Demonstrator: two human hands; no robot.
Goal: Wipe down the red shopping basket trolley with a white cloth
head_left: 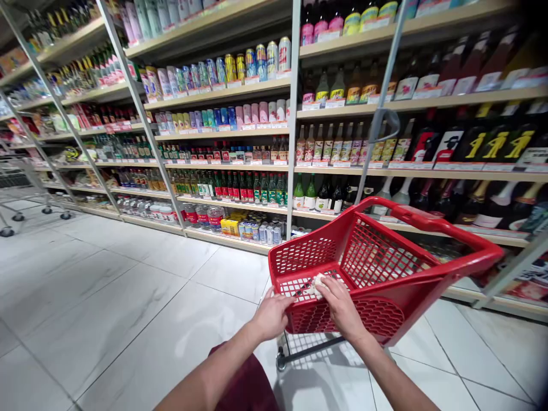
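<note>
Right hand (337,301) grasps crumpled white wad (317,284), left hand (270,315) at red perforated plastic shopping cart (385,295), left grip indeterminable.

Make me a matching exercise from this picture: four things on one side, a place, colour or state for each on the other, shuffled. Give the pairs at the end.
Things:
1. Left hand
2. Crumpled wad
3. Shopping cart
4. Floor

Descriptions:
A. White, at the fingertips of the right hand
B. Pale tiles with dark joints
C. At the cart's near corner, farther left in the picture than the other hand
D. Red, with openwork sides

Right pairs: 1-C, 2-A, 3-D, 4-B
</note>
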